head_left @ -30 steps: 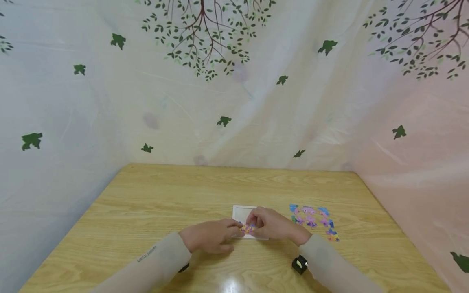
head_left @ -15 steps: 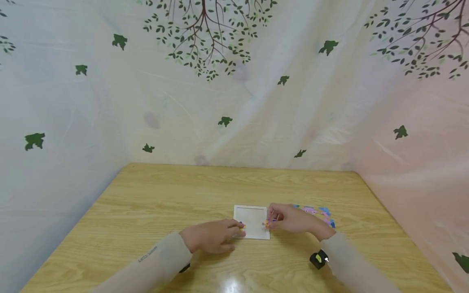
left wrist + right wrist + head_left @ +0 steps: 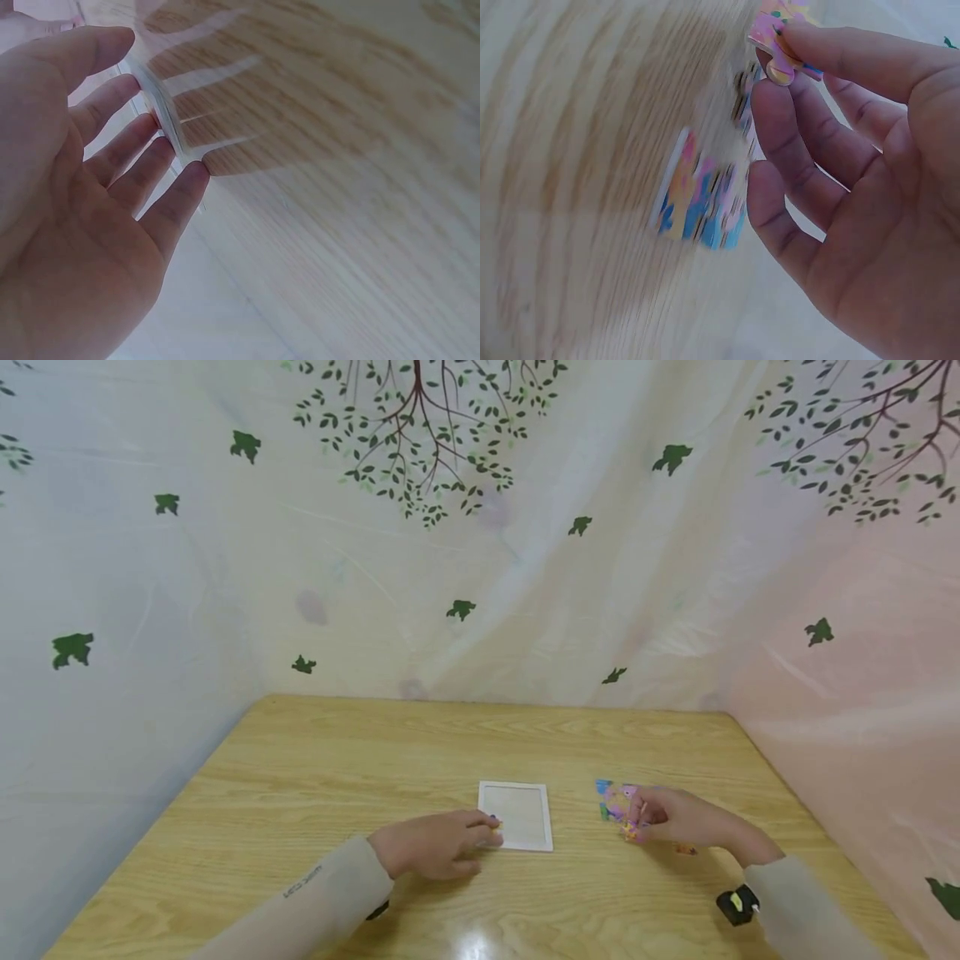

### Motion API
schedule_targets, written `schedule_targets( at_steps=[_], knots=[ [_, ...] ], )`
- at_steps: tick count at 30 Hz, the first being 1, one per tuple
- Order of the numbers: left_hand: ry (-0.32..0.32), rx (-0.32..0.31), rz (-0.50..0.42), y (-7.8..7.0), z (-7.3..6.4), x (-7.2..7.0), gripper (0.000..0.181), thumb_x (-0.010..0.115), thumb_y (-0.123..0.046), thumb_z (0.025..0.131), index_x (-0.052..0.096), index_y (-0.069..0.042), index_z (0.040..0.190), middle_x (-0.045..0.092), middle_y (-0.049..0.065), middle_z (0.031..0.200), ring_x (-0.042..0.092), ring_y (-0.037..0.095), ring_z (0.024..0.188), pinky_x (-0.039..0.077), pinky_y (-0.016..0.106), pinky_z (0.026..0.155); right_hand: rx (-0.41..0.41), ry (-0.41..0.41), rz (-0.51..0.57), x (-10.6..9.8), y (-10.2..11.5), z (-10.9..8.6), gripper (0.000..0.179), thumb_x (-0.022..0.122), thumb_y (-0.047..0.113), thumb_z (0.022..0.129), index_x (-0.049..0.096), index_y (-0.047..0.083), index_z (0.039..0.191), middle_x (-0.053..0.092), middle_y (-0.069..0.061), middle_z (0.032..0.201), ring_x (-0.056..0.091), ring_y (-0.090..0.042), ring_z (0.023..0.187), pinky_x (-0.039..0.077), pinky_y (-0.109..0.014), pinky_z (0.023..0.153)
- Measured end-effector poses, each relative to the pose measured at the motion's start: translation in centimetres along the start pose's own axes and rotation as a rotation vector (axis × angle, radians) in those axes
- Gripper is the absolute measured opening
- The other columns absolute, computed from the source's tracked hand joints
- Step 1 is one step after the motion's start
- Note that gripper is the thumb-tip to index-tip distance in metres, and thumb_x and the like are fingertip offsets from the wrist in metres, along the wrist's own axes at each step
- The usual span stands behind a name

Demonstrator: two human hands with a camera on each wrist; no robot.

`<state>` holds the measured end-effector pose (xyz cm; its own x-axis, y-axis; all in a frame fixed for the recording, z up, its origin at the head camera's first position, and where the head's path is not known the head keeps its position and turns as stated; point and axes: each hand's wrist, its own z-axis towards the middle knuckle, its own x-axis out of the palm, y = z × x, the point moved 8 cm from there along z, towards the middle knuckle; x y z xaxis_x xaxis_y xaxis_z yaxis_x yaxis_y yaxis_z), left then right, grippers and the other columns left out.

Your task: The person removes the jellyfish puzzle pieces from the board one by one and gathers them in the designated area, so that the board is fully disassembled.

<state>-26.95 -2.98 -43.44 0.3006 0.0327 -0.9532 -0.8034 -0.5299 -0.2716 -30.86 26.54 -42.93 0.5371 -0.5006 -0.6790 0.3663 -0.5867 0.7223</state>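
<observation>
My right hand (image 3: 678, 818) pinches a colourful jigsaw puzzle piece (image 3: 766, 28) between thumb and fingertips, pink and yellow with a rounded tab. It hovers near a partly joined puzzle (image 3: 611, 802) of pink and blue pieces, covering much of it in the head view. My left hand (image 3: 435, 843) rests with extended fingers along the left edge of a shallow white puzzle tray (image 3: 549, 818). At its fingertips a small bit of a coloured piece (image 3: 495, 821) shows inside the tray, mostly hidden. In the left wrist view, fingertips (image 3: 196, 174) touch the tray's side.
The wooden table (image 3: 360, 752) runs back to a pale hanging cloth (image 3: 375, 610) printed with leaves and branches. An orange part of the puzzle (image 3: 686, 849) shows below my right hand. A black wrist device (image 3: 737, 906) sits beneath the right sleeve.
My right hand has lifted the piece out of the tray and carried it rightward to the joined puzzle. The left hand has stayed at the tray's edge.
</observation>
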Motion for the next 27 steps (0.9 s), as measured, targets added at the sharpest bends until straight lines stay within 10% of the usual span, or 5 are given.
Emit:
schedule_targets(
  at_steps=[27],
  knots=[
    [0.006,-0.010,0.006,0.0,-0.1,0.0,0.044,0.061,-0.022,0.105,0.053,-0.011,0.146,0.044,0.008,0.155,0.047,0.020,0.140,0.042,0.028,0.111,-0.070,-0.016,0.024,0.1,-0.5,-1.2,0.008,0.065,-0.001,0.097,0.062,-0.003,0.104,0.059,-0.005,0.087,0.043,0.001,0.058,0.038,-0.017,0.047]
  ],
)
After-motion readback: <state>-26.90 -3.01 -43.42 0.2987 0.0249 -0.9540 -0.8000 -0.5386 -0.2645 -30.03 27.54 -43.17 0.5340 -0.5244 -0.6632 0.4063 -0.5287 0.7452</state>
